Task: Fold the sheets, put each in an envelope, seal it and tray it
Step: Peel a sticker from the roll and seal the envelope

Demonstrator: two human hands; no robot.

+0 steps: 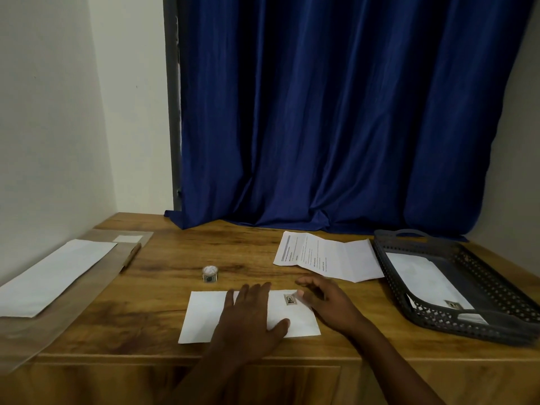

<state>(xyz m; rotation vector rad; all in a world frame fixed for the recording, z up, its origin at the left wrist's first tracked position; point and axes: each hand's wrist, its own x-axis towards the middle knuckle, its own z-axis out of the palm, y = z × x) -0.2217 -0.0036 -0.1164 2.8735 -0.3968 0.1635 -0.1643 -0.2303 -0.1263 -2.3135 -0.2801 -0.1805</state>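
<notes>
The left hand (251,320) lies flat, fingers straight, pressing a white paper envelope (204,317) at the near edge of the wooden desk (163,290), its long axis running left to right, stamp (290,299) at the far right corner. The right hand (327,299), fingers loosely curled, holds nothing, touching the envelope's right end. Far right, a creased printed sheet (327,258) lies unfolded beside a dark perforated plastic tray (438,320) holding another stamped envelope (423,279).

Two bare hands (251,320) and forearms, no sleeves, rings or watch in view.
</notes>
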